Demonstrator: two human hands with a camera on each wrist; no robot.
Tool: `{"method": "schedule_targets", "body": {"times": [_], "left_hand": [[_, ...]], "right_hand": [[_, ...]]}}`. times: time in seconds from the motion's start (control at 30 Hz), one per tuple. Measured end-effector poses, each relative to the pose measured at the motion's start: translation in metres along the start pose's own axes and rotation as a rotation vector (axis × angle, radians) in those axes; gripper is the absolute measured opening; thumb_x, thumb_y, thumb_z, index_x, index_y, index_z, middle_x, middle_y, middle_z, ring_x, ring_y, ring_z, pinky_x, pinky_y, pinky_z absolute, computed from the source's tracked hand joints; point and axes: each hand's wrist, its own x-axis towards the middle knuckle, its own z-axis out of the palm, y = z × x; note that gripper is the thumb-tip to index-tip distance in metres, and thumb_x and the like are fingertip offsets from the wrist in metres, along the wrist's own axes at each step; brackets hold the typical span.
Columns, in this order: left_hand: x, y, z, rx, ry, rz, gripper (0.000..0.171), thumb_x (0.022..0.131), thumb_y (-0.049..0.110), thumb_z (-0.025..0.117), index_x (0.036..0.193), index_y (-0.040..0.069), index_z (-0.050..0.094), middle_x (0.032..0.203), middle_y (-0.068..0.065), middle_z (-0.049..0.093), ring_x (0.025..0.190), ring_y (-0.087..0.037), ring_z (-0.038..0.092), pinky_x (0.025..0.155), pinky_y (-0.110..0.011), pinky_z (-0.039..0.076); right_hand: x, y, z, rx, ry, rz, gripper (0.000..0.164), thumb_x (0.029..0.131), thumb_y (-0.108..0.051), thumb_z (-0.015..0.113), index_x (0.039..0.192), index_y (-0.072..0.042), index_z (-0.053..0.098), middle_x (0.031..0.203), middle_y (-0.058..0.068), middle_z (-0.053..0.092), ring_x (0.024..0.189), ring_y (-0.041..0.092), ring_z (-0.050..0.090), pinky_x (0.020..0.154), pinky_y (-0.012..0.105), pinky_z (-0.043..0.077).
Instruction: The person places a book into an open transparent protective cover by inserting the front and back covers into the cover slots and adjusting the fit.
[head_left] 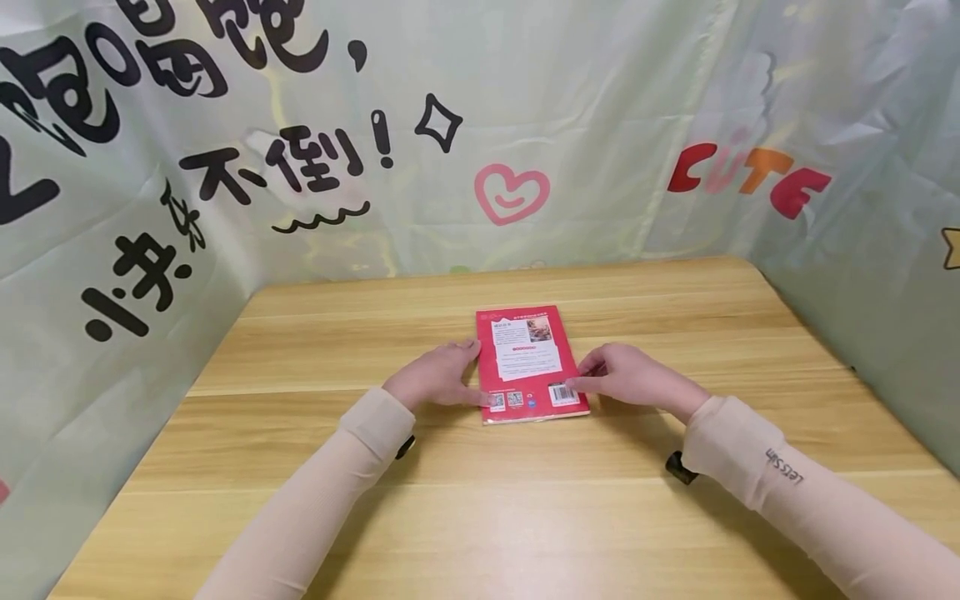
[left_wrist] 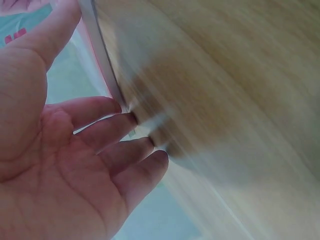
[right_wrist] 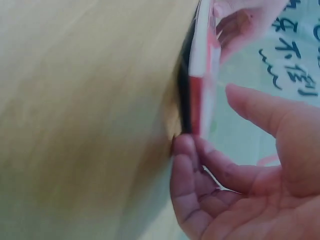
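Note:
A thin red book lies on the wooden table with a white text panel, a small picture and a barcode facing up. At its left edge is my left hand, thumb on the cover near the lower left corner, index fingertip at the edge farther up. The left wrist view shows the other fingers loosely extended close to the tabletop. My right hand is at the book's right edge; its bent fingertips touch the edge in the right wrist view, while the thumb stands slightly apart from the cover.
The wooden table has a rounded far corner. Pale printed cloth hangs round its back and sides, with black lettering and a pink heart. A dark device sits at the right wrist.

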Motion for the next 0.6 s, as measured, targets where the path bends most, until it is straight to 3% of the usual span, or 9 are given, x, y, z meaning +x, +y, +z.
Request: {"method": "schedule_targets", "body": {"times": [0.13,0.23,0.4,0.6], "left_hand": [[0.001,0.0,0.0,0.001,0.001,-0.007,0.103,0.077,0.057,0.071,0.154,0.006,0.023,0.155,-0.008,0.026,0.138,-0.028,0.026,0.108,-0.04,0.028],[0.001,0.0,0.001,0.002,0.002,-0.015,0.103,0.077,0.057,0.07,0.154,0.007,0.024,0.155,-0.007,0.026,0.138,-0.027,0.026,0.108,-0.04,0.028],[0.0,0.0,0.0,0.0,0.014,-0.015,0.103,0.076,0.057,0.071,0.154,0.007,0.025,0.154,-0.007,0.028,0.137,-0.028,0.028,0.107,-0.041,0.029],[0.0,-0.004,0.001,0.011,0.024,0.007,0.104,0.076,0.058,0.071,0.153,0.005,0.024,0.154,-0.008,0.027,0.138,-0.026,0.028,0.107,-0.039,0.028]], "right_hand": [[0.002,0.007,0.001,0.157,-0.047,0.051,0.041,0.084,-0.04,0.072,0.102,-0.004,0.067,0.083,0.006,0.064,0.067,0.02,0.053,0.058,0.028,0.043],[0.002,0.007,0.006,0.199,-0.087,0.063,0.041,0.084,-0.044,0.071,0.098,-0.006,0.069,0.075,0.007,0.064,0.058,0.018,0.05,0.052,0.024,0.038],[0.003,0.001,0.014,0.151,-0.087,0.061,0.039,0.082,-0.048,0.071,0.089,-0.01,0.071,0.064,0.006,0.061,0.05,0.015,0.046,0.048,0.021,0.033],[0.004,-0.004,0.019,0.051,-0.049,0.076,0.036,0.081,-0.045,0.074,0.078,-0.009,0.068,0.055,0.002,0.055,0.046,0.012,0.047,0.046,0.021,0.036]]}}
